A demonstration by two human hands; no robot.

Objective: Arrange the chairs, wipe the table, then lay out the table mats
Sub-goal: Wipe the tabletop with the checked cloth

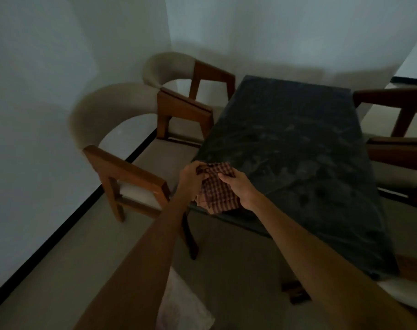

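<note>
Cloth [216,191], checked, is gripped by my left hand [190,178] and right hand [238,189], fingers curled round it, above the near left corner of the dark tabletop [298,144]. Two chairs [131,148] stand left, beside the wall.

The table [298,144] had a dark, marbled, stone-like top with a dull sheen. The chairs [121,148] combined brown wood frames with matt beige upholstery. The cloth [217,194] was checked woven fabric.

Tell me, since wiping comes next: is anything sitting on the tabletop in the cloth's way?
Nothing visible is. Both the left hand and right hand hold the checked cloth at the near corner of the dark table, whose visible top is bare.
</note>
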